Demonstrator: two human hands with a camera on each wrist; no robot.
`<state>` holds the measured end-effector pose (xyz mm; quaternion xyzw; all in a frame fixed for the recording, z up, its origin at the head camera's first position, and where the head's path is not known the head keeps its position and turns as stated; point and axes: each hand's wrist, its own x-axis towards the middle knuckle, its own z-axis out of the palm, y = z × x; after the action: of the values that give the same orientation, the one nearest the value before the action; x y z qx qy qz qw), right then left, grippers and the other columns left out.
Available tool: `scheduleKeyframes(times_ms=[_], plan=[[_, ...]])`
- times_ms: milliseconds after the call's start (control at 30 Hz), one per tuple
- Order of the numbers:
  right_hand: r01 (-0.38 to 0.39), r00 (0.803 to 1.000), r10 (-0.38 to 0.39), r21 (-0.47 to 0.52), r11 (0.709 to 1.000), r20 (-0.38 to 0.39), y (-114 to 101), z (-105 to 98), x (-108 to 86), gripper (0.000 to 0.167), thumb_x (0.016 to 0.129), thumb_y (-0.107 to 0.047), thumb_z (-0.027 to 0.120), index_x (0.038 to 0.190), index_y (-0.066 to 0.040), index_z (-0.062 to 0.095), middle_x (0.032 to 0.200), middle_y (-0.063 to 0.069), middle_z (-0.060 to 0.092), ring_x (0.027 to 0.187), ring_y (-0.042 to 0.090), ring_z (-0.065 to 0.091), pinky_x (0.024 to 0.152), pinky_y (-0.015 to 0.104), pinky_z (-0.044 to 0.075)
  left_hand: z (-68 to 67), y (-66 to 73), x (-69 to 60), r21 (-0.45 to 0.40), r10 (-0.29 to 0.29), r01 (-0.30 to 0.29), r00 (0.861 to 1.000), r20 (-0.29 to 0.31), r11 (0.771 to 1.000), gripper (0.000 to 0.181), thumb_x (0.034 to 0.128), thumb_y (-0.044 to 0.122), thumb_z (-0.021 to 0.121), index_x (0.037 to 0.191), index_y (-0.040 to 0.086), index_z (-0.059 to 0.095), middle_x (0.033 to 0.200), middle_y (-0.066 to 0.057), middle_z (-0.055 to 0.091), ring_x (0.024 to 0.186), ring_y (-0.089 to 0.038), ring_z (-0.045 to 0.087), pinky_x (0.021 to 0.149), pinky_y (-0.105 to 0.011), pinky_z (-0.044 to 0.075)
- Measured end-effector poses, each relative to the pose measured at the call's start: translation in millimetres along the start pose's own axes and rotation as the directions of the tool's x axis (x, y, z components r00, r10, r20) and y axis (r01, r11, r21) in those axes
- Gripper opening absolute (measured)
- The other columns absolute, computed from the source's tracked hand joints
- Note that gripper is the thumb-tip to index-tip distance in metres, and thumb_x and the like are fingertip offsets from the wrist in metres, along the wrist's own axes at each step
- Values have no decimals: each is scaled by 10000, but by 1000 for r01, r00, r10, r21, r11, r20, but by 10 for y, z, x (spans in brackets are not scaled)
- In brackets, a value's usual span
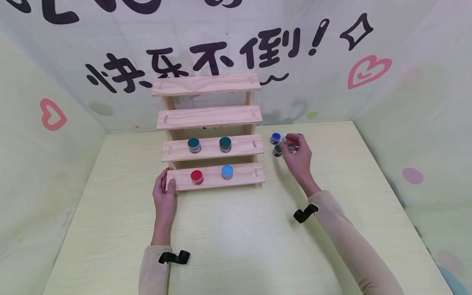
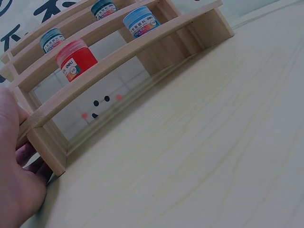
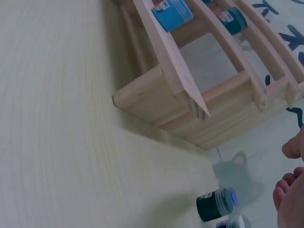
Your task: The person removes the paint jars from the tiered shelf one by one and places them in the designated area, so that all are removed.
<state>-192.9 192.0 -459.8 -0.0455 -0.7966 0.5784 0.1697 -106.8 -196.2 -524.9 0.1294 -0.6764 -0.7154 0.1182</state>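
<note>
Beside the four-tier wooden rack [image 1: 208, 118], a dark-green paint jar [image 1: 277, 151] is standing near the half-curled right hand [image 1: 299, 157], any hold there being hidden, and is probably offering light, rigid, slick sides for pinching, while the left hand [image 1: 164, 192] is gripping the bottom shelf [image 1: 243, 176].

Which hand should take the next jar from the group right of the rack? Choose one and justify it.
Probably the right hand: it is beside those jars, while the left hand grips the rack at its left end.
</note>
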Motion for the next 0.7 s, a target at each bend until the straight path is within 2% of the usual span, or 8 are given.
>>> scheduleKeyframes(times_ms=[100, 200, 333, 467, 567, 700], plan=[[7, 1000, -7, 11, 1000, 21, -67, 24, -31, 376, 930, -69, 706, 1270, 42, 590, 1203, 241, 648, 1054, 271, 623, 871, 211, 538, 0, 0, -2, -2, 5, -5, 1000, 0, 1000, 469, 1054, 68, 477, 1518, 44, 416, 1579, -112, 443, 1471, -227, 401, 1119, -138, 420], [4, 999, -5, 32, 999, 37, -146, 50, -69, 392, 941, -60, 692, 1293, 64, 572, 1233, 252, 636, 1103, 323, 618, 863, 155, 524, 2, -1, -2, -3, 6, -6, 1000, -2, 1000, 467, 1052, 65, 477, 1515, 41, 419, 1577, -117, 446, 1470, -228, 402, 1117, -135, 421], [14, 998, -16, 48, 999, 59, -404, 76, -168, 397, 945, -22, 674, 1289, 127, 545, 1251, 298, 622, 1145, 401, 616, 849, 104, 510, 8, -4, 4, -5, 6, -6, 1000, -6, 1000, 465, 1050, 55, 476, 1512, 37, 423, 1572, -125, 450, 1469, -227, 404, 1114, -134, 424], [26, 998, -30, 74, 997, 59, -438, 133, -188, 377, 930, -20, 692, 1260, 113, 568, 1214, 271, 651, 1080, 301, 650, 861, 138, 537, 17, -16, 11, -8, 14, -14, 1000, -10, 1000, 465, 1046, 45, 480, 1507, 29, 428, 1561, -138, 460, 1456, -229, 417, 1098, -126, 437], [31, 998, -38, 133, 991, 57, -356, 188, -168, 363, 917, -18, 707, 1243, 88, 587, 1204, 261, 654, 1038, 203, 638, 879, 169, 555, 17, -17, 9, -2, 16, -16, 1000, -10, 1000, 466, 1046, 49, 481, 1508, 31, 427, 1563, -135, 459, 1457, -230, 417, 1098, -124, 435], [39, 996, -54, 191, 981, 74, -464, 222, -206, 367, 911, -2, 712, 1237, 108, 586, 1212, 273, 642, 1065, 259, 623, 886, 159, 551, 9, -9, 5, 3, 10, -10, 1000, -7, 1000, 466, 1051, 58, 478, 1513, 37, 422, 1574, -123, 449, 1468, -233, 406, 1113, -133, 423]])
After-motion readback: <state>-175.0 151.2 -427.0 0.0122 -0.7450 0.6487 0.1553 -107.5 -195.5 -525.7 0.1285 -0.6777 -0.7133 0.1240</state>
